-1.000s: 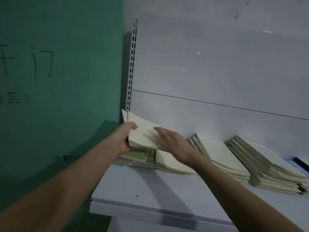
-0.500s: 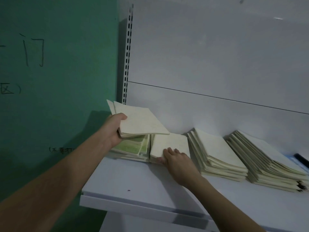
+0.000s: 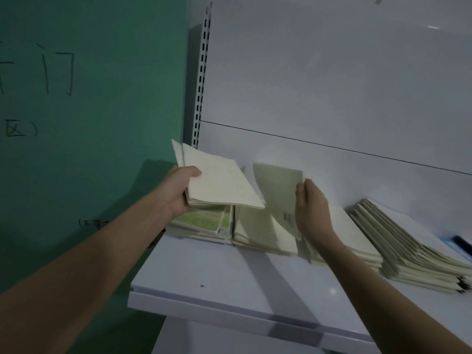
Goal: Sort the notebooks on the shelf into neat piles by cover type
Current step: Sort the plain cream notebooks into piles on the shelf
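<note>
At nine o'clock our left hand [image 3: 178,191] grips a sheaf of cream notebooks [image 3: 219,186] over the green-covered pile [image 3: 201,221], at centre our right hand [image 3: 313,208] pinches one lifted notebook [image 3: 278,192] that may slip and fan the shelf [image 3: 217,272] piles; wall writing "门", "区".

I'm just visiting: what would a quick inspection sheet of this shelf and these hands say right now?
Surface: white shelf, front part bare, one small dark speck.
Job's things: four piles of notebooks along the back; green-cover pile far left, cream pile beside it, fanned pile at right.
Clutter: dark blue item at right edge, unclear.
Hands: left hand grips a bundle above the green pile; right hand holds one notebook upright, blurred.
Cables: nothing seen.
Surroundings: green wall with writing, slotted upright, white back panel.
</note>
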